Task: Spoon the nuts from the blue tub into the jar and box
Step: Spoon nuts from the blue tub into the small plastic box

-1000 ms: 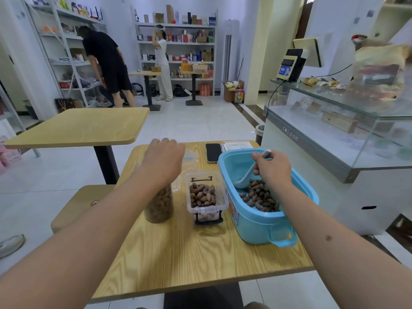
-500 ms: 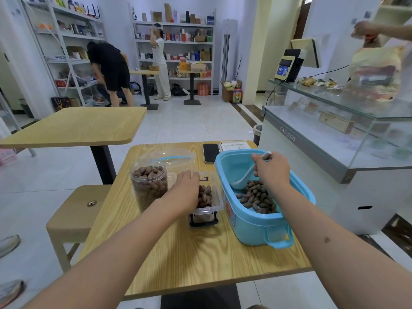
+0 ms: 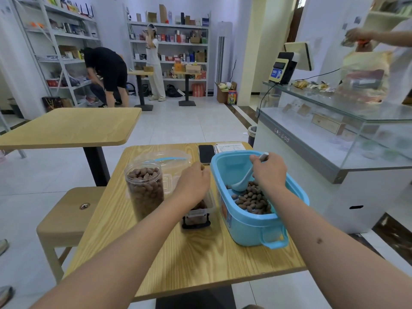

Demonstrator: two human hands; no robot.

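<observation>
The blue tub [image 3: 245, 230] stands at the right of the wooden table [image 3: 196, 259] with brown nuts [image 3: 252, 199] in its near half. My right hand [image 3: 268, 170] grips the handle of a pale spoon [image 3: 242, 185], and the bowl of the spoon rests at the far edge of the nuts. A clear jar [image 3: 145, 188], open and filled with nuts to the rim, stands at the left. Between jar and tub sits the small clear box [image 3: 200, 211] with black clips. My left hand [image 3: 192, 184] lies over the box with fingers curled down its far side and hides most of it.
A clear lid with a blue strip [image 3: 171, 159] lies behind the jar. A phone [image 3: 206, 153] and a paper [image 3: 229, 147] lie at the table's far edge. A stool [image 3: 66, 210] and a second table [image 3: 71, 126] are left, a glass counter [image 3: 334, 121] right. People stand at the back shelves.
My left hand has left the top of the jar and moved right onto the clear box. My right hand has kept the spoon in the tub.
</observation>
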